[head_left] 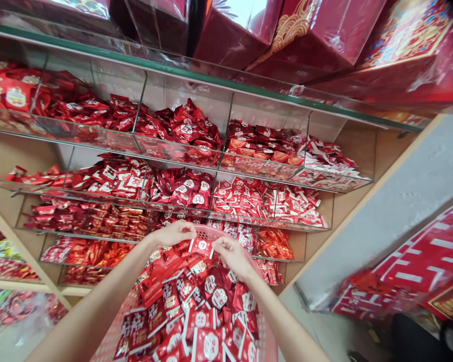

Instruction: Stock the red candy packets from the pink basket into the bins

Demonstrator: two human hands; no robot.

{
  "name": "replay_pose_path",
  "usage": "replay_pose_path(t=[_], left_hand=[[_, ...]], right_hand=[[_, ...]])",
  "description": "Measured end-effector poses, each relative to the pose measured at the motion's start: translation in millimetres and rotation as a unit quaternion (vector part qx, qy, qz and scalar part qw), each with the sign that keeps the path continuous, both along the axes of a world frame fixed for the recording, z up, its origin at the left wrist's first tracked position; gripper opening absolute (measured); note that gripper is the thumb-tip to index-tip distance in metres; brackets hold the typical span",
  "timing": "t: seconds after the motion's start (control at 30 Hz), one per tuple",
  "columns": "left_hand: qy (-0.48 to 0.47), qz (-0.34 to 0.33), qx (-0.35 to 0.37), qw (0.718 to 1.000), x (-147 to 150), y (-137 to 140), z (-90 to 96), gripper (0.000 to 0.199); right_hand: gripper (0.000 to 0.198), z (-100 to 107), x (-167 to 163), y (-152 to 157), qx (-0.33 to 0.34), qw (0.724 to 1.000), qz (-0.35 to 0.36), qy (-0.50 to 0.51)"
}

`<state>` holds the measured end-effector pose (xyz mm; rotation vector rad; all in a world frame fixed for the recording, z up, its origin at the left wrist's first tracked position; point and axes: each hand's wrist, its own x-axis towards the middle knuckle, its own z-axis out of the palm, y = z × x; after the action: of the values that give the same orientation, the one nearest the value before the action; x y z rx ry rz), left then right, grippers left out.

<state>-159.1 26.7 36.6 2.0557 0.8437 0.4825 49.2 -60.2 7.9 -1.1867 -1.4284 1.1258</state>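
Observation:
Over a pink perforated plastic basket (269,334), a small red-and-white candy packet (202,247) is stretched between both hands. My right hand (234,255) pinches its right end between thumb and fingers. My left hand (175,233) is closed in a pinch at the packet's upper left corner; the exact contact there is hard to make out. Beneath the hands, the basket is heaped with red and dark red candy packets (207,311), many with white round labels.
Ahead, wooden shelves with clear dividers (138,103) hold piles of red packets (189,125). A glass shelf (211,80) above carries large dark red boxes (309,37). Red printed bags (419,256) lean against the wall at right. Colourful wrapped goods (15,309) sit low at left.

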Motion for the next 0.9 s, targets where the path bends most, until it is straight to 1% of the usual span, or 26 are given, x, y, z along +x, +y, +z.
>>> replay_pose_path(t=[0.13,0.27,0.37,0.5,0.53,0.6,0.73,0.83,0.9], left_hand=[[0.001,0.009,0.003,1.0,2,1,0.6,0.033],[-0.002,-0.007,0.0,1.0,2,0,2.1,0.033],[0.017,-0.001,-0.018,1.0,3,-4,7.5,0.037],[0.035,0.033,-0.043,0.998,4,-10,14.5,0.047],[0.037,0.039,-0.047,0.997,4,-11,15.2,0.049],[0.041,0.048,-0.054,0.997,3,-11,15.1,0.051],[0.043,0.055,-0.061,0.996,3,-8,10.7,0.052],[0.05,0.06,-0.063,0.995,4,-6,8.1,0.051],[0.045,0.062,-0.056,0.996,5,-6,8.4,0.049]], right_hand=[[0.027,0,-2,-1,0.002,1.0,-0.024,0.012],[0.028,1,-3,-2,0.012,1.0,-0.014,0.005],[0.028,11,1,-10,0.037,0.999,0.006,-0.02],[0.025,29,13,-37,0.065,0.996,0.025,-0.052],[0.025,31,17,-46,0.061,0.996,0.031,-0.057],[0.025,31,25,-64,0.028,0.997,0.043,-0.057],[0.024,13,37,-95,-0.067,0.995,0.068,-0.011],[0.025,-1,41,-109,-0.103,0.992,0.072,0.03],[0.025,-5,42,-115,-0.119,0.99,0.064,0.051]])
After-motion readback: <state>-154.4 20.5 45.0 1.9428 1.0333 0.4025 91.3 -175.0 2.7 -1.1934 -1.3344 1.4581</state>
